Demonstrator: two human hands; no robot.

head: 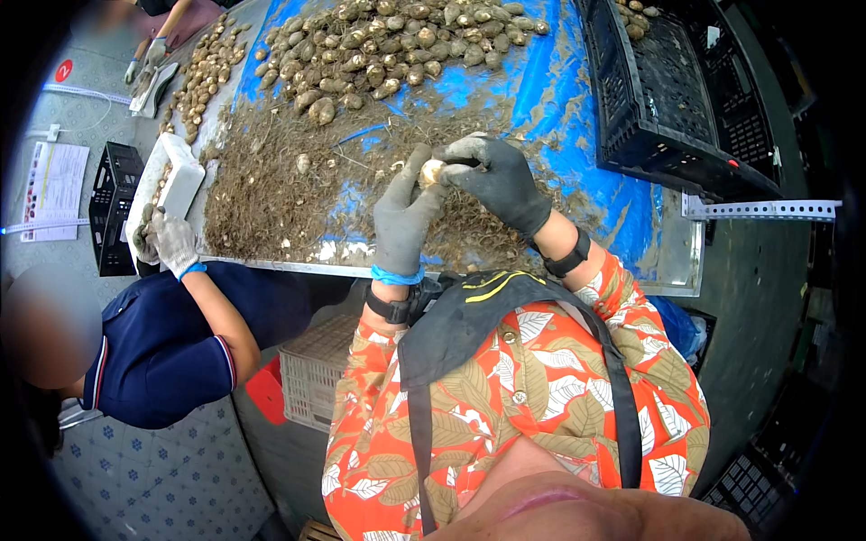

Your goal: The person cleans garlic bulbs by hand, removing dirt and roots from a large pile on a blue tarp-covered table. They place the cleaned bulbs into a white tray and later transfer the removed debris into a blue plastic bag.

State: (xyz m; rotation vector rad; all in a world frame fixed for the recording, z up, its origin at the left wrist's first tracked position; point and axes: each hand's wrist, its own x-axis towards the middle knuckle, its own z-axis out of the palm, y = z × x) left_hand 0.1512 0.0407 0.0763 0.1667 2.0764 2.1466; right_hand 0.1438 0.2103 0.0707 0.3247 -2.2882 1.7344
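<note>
My left hand point(403, 216), in a grey glove, holds a small peeled-looking tuber point(431, 172), probably taro, between thumb and fingers. My right hand point(497, 177), in a darker glove, pinches at the tuber's right side with thumb and fingertips. Whether a small blade sits in the right hand cannot be made out. Both hands are above a layer of brown root fibres and soil point(270, 196) on a blue plastic sheet point(541, 88). Beyond them lies a large heap of hairy brown tubers point(385, 47).
Black plastic crates point(619, 101) stand at the table's right end, near a perforated metal strip point(764, 209). At left, a co-worker's gloved hands point(166, 237) work over a white foam box point(183, 176). Farther off, another person's gloved hands point(155, 51) are near loose tubers point(203, 71).
</note>
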